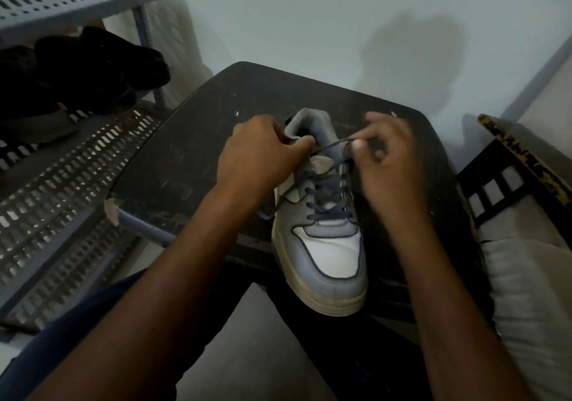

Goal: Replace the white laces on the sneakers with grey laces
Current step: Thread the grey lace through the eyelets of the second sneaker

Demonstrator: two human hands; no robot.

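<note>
A dark, scuffed surface fills the middle of the view, and a perforated grey shoe rack stands just beside it on the left, with dark shoes on its upper shelf. The person's two bare forearms reach in from the bottom edge to the single sneaker that stands upright on the surface, toe toward the camera and heel away.

The left hand is curled at the sneaker's collar: its thumb and fingers are closed on the padded left edge near the tongue, and the grey lace runs out from under the thumb tip. Whether it also pinches the lace itself cannot be told. The right hand is blurred; its thumb and forefinger pinch the lace at the top right of the eyelet row, while the other fingers hang loosely curled below.

The sneaker is grey with a white toe panel, dark piping and a yellowed off-white sole. The grey lace is already crossed through the eyelets up the front, and one strand stretches taut between the two hands across the tongue. A loose end of the lace trails down on the sneaker's left side, beneath the left wrist.
</note>
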